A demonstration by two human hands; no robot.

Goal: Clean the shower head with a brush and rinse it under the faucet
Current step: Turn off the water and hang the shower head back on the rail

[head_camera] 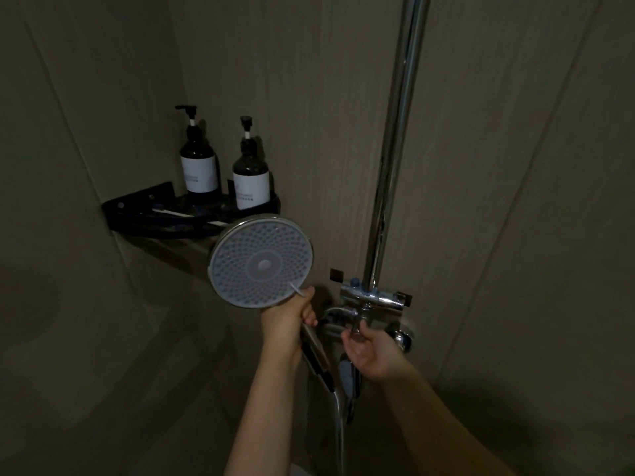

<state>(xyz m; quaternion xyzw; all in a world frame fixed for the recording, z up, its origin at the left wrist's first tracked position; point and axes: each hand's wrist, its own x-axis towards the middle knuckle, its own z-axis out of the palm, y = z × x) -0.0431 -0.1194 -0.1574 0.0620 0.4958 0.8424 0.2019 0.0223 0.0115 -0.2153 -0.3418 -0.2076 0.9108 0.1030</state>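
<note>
The left hand [288,321] is wrapped around the handle of the shower head [261,262], holding it up with its round nozzle face turned toward us, just below the front edge of the black corner shelf [144,214]. The same hand seems to pinch a thin pale stick against the lower rim of the face; it may be the brush, but it is too small and dim to be sure. A chrome hose [338,417] drops from the bottom of the handle. The right hand [369,348] reaches to the chrome faucet [371,300] on the wall, its fingertips [357,329] closed on the small lever hanging under the valve body. From the top of the faucet a chrome riser pipe [398,132] runs straight up the wall. On the shelf, toward its back corner, stand two dark pump bottles with white labels, the left bottle [198,163] just beside the right bottle [251,176], which stands nearer the shelf's front edge. A pale toothbrush-like item [168,211] lies flat at the left side of the shelf. The room is dim, and no water can be made out.
</note>
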